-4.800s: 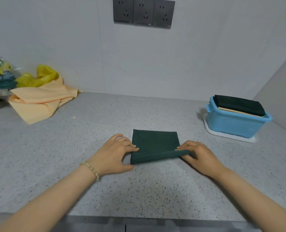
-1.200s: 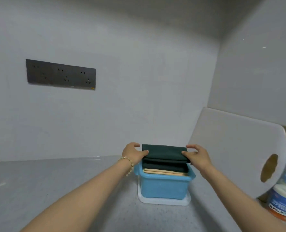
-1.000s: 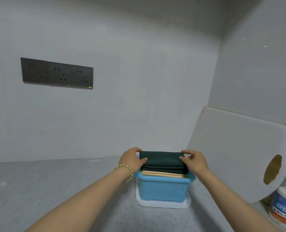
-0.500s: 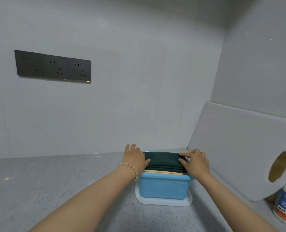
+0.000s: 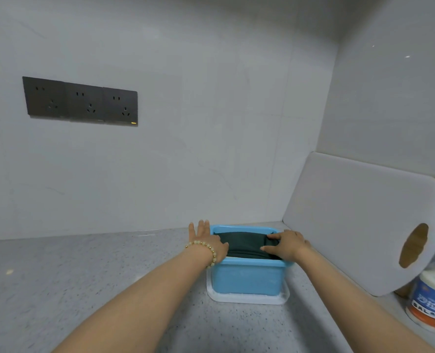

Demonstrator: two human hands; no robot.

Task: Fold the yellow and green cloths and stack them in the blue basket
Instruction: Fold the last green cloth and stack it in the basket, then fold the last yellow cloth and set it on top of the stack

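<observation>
Green cloth deeper in basket, board alongside

Left of and before the blue basket the surface lies open. The back wall stands close behind; a leaning white cutting board and a bottle crowd its right.

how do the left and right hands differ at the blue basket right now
The left hand sits at the left rim of the blue basket, fingers straight and pointing toward the wall. The right hand lies flat on the green cloth, fingers pointing left across it. The left wrist wears a bead bracelet; the right wrist is bare. Both hands are open and neither grips anything.
</observation>
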